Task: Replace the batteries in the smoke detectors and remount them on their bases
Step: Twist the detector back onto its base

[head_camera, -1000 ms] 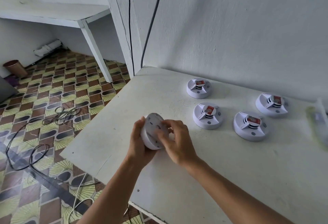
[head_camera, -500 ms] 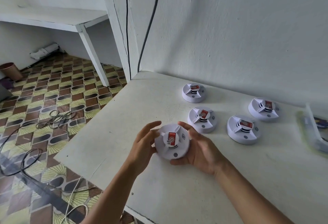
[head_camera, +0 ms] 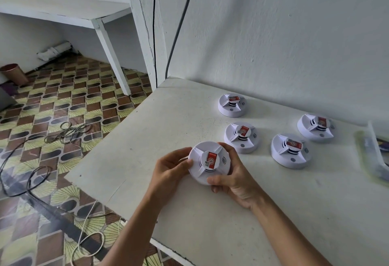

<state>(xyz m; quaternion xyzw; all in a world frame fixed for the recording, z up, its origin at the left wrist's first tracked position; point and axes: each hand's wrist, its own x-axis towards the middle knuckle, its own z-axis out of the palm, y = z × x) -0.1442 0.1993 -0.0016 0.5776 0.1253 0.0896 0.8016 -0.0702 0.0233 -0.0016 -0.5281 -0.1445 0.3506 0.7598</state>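
I hold a round white smoke detector [head_camera: 208, 161] face up, its red sticker showing, just above the white table [head_camera: 160, 122]. My left hand [head_camera: 168, 171] grips its left rim with thumb on top. My right hand [head_camera: 235, 179] cups its right side and underside. Several more white detectors rest face up on the table behind it: one at the back [head_camera: 231, 105], one in the middle [head_camera: 241, 137], one to the right [head_camera: 290, 151], one at the far right [head_camera: 315, 127].
A clear plastic container [head_camera: 376, 152] sits at the table's right edge. The white wall rises just behind the detectors. Left of the table, black and white cables [head_camera: 63, 133] lie on the patterned tile floor, under a white shelf [head_camera: 69, 10].
The detector was turned from its back side facing me to face up, and both hands settled around its rim. The view has shifted slightly.
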